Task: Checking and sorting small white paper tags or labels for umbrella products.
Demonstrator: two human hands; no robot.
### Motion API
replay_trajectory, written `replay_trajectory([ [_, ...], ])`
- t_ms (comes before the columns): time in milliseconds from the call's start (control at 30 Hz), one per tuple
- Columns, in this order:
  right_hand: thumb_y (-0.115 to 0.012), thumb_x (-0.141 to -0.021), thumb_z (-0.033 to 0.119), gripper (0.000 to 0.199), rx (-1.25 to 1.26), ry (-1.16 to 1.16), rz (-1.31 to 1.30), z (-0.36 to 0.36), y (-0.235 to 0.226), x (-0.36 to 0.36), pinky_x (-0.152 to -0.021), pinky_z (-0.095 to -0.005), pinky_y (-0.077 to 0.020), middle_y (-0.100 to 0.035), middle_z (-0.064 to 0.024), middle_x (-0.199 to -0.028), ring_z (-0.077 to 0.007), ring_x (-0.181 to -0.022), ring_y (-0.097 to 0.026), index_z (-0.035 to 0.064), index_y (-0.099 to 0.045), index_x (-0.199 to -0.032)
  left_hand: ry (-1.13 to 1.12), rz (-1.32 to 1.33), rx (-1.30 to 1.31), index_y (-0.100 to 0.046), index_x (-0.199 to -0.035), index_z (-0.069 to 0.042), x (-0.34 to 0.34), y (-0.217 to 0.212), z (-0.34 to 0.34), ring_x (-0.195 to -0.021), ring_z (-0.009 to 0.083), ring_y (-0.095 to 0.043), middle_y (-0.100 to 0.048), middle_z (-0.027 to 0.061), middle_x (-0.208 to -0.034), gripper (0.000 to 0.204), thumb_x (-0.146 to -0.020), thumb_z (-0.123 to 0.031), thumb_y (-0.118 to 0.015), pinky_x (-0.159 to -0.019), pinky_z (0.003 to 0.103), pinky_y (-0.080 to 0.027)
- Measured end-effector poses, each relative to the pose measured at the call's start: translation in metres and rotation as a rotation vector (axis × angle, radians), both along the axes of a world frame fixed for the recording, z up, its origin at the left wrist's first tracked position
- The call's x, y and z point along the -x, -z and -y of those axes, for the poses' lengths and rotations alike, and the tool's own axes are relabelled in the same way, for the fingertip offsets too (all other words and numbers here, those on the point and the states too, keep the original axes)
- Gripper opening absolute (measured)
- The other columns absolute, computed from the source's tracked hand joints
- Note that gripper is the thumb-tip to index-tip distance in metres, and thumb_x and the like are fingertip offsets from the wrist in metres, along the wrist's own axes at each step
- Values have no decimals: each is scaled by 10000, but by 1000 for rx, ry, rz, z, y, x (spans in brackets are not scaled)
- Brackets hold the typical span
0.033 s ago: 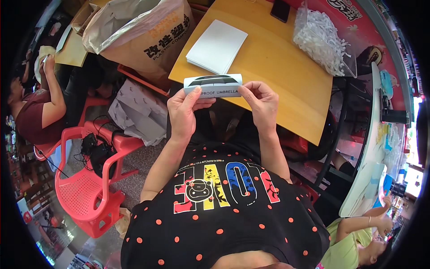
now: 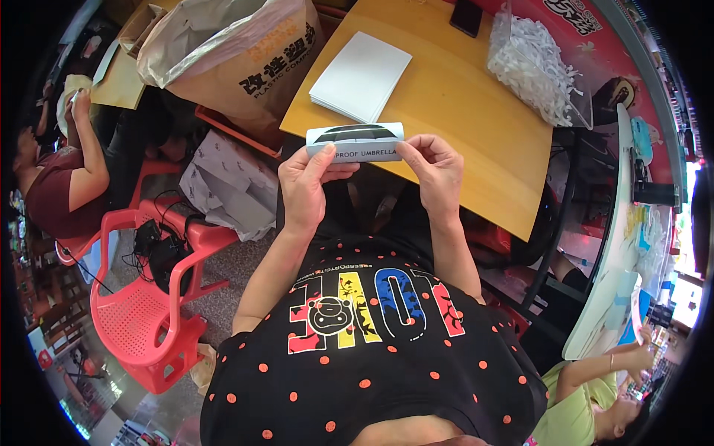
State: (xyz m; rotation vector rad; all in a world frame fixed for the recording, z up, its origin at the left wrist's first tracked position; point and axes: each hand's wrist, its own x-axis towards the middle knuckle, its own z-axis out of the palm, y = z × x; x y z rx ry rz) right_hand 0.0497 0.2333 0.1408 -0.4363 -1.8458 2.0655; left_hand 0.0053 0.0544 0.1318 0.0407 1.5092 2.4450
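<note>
Both hands hold a curved, printed piece of paper (image 2: pixel 355 141), pale with a dark umbrella picture on it, just off the table's near edge. At its left end my left hand (image 2: pixel 303 182) grips it, thumb on the front and fingers behind. My right hand (image 2: pixel 437 169) pinches the right end between thumb and fingers. Whether the paper is a closed tube or only bent cannot be made out. Beyond it, a stack of white sheets (image 2: pixel 362 76) lies on the yellow wooden table (image 2: pixel 461 126).
A clear bin of white paper strips (image 2: pixel 529 70) and a dark phone (image 2: pixel 465 17) are at the table's far right. Left stand a large sack (image 2: pixel 230 67) and a red plastic chair (image 2: pixel 141 312) bearing black cables. Co-workers sit at far left and lower right.
My hands and the curved paper stay nearly where they were. At the lower right, the co-worker's raised hands have shifted slightly, with a pale strip now showing above them.
</note>
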Motion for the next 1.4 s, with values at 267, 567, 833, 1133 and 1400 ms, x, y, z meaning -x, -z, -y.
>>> replay_trajectory([
  [267, -671, -833, 75, 129, 304, -139, 118, -11, 29, 1, -514, -168, -420, -662, -51, -785, -53, -590, -565, -30, -635, -899, -10, -56, 67, -640, -988, 71, -3, 11, 2, -703, 212, -694, -689, 152, -859, 233, -936, -142, -561, -656, 283, -568],
  [567, -600, -896, 59, 156, 455, -245, 81, 17, 19, -2, -416, -162, -390, -671, -82, -871, -58, -476, -539, -26, -623, -1025, 19, -17, 97, -641, -972, 45, -5, 19, 1, -679, 199, -686, -688, 139, -871, 198, -915, -135, -584, -632, 270, -561],
  [833, -632, -876, 62, 167, 318, -212, 81, 25, 22, 1, -421, -171, -374, -664, -48, -794, -45, -476, -513, -17, -631, -1023, -79, -38, 262, -602, -968, 0, -8, 8, -15, -615, 47, -582, -659, 37, -827, 227, -794, -51, -737, -506, 167, -457],
  [1133, -614, -893, 59, 141, 320, -192, 120, 19, 33, 5, -388, -169, -340, -634, -38, -759, -31, -441, -453, -40, -615, -994, 59, 35, 154, -623, -978, 9, -3, 31, -3, -592, 74, -597, -667, 47, -831, 153, -889, -115, -634, -493, 195, -436],
  [1400, -620, -895, 123, 153, 25, -379, 312, -18, 33, -4, -403, -196, -286, -545, -7, -661, -44, -447, -428, -18, -642, -842, 289, 223, 115, -630, -964, -1, 12, 50, 40, -578, 104, -582, -627, 51, -750, 207, -949, -186, -540, -478, 192, -422],
])
